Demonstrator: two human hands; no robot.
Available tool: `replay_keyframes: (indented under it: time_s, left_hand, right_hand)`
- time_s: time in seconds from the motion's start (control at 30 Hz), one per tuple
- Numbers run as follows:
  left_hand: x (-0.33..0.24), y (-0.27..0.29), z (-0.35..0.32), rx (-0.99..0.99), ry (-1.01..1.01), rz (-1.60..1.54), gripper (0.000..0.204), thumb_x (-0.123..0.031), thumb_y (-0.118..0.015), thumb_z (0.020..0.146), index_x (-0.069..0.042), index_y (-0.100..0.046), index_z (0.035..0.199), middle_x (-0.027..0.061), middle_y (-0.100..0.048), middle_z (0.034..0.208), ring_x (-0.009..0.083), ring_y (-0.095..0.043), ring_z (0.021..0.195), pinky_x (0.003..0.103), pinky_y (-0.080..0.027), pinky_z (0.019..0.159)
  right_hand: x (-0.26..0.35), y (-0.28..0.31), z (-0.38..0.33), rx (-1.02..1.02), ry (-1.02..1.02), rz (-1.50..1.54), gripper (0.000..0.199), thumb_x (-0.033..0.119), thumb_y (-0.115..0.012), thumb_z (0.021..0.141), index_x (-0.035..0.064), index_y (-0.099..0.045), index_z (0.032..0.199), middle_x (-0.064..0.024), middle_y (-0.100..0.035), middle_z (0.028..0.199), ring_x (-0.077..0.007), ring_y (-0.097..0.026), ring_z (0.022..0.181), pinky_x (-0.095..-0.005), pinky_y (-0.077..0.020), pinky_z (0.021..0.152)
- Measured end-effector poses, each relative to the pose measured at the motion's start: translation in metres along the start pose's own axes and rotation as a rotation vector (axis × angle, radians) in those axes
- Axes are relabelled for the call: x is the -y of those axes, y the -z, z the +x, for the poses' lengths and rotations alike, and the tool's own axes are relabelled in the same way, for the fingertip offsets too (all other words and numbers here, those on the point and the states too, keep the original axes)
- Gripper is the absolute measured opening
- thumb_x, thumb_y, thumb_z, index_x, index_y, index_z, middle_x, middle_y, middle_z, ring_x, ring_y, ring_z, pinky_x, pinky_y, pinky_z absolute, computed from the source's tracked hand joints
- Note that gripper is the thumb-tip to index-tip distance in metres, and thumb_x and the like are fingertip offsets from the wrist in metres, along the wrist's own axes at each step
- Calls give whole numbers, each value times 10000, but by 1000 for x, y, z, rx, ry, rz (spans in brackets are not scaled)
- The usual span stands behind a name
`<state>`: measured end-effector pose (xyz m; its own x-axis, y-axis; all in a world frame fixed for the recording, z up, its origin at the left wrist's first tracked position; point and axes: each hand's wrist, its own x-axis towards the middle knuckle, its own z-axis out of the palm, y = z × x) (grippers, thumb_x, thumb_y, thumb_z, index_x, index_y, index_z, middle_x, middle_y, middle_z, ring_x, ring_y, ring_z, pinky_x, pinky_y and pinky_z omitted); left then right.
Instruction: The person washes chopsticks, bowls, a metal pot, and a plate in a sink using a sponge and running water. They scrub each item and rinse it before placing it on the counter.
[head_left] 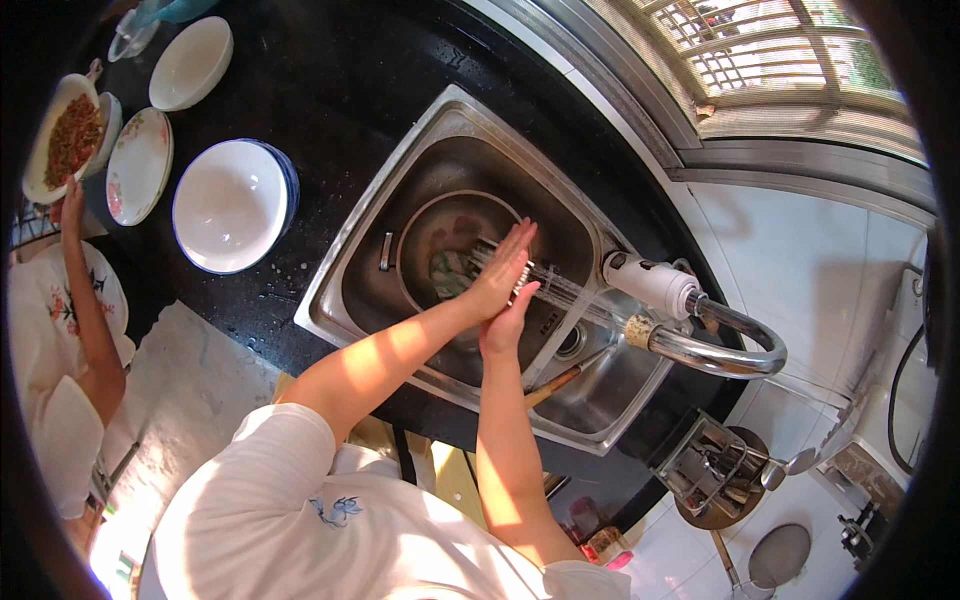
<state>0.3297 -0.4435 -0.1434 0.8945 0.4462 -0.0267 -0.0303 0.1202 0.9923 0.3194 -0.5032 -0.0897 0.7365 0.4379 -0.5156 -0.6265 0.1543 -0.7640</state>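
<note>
My left hand [497, 278] and my right hand [503, 328] press palm to palm over the steel sink, fingers mostly stretched. Clamped between them is a bundle of thin, shiny metal sticks [521, 278]; its exact kind is hard to make out. Water from the curved chrome faucet [725, 360] sprays across the hands and the bundle. Beneath them, a round pan [408, 232] sits in the larger basin, with water and something greenish and brown inside. My hands partly hide its right side.
A wooden handle [553, 385] rests in the smaller basin [610, 385]. Blue-rimmed bowls [232, 205], a flowered plate [138, 165] and a white bowl [192, 63] stand on the black counter. Another person's hand [72, 208] touches a dish of food [75, 140]. A utensil rack [715, 465] stands right.
</note>
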Motion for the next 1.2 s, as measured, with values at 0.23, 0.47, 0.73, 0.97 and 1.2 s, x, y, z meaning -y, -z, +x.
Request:
replay_keyframes:
  time_s: [0.23,0.47,0.73,0.97,1.2]
  left_hand:
    - [3,-3,-19,54,-45,-115,517,-308,-255,988,-47,-254,1434,148,-190,1506,304,-122,1403,386,-81,1133]
    - [28,15,-23,120,66,-50,519,-222,-380,958,-66,-252,1436,153,-219,1493,282,-175,1394,358,-141,1122]
    - [-28,50,0,215,-127,275,620,-232,-671,825,-6,-394,1332,211,-447,1332,353,-389,1269,362,-315,1043]
    - [-39,48,22,726,573,-428,302,-273,-572,915,-6,-579,1056,100,-677,927,142,-640,850,279,-490,767]
    - [-78,66,-33,811,936,-1284,457,-141,-570,883,-13,-398,1287,130,-595,1059,278,-631,964,508,-530,823]
  right_hand:
    - [-2,7,30,91,274,-66,773,639,-192,913,96,-168,1463,-41,-181,1514,-199,-146,1393,-326,-112,1119]
    - [-7,-4,43,-180,275,-298,350,285,-448,972,17,-528,1182,-95,-491,1320,-214,-472,1171,-331,-336,1004]
    - [54,4,39,177,264,-423,344,328,-423,977,28,-560,878,-194,-580,1190,-270,-526,1116,-378,-366,991]
    - [122,9,57,163,-179,-26,309,294,-480,947,7,-563,868,-281,-591,1093,-395,-555,1078,-502,-390,1002]
    - [121,48,94,219,-514,276,264,269,-509,934,33,-609,871,-210,-615,1090,-354,-545,1102,-497,-376,1023]
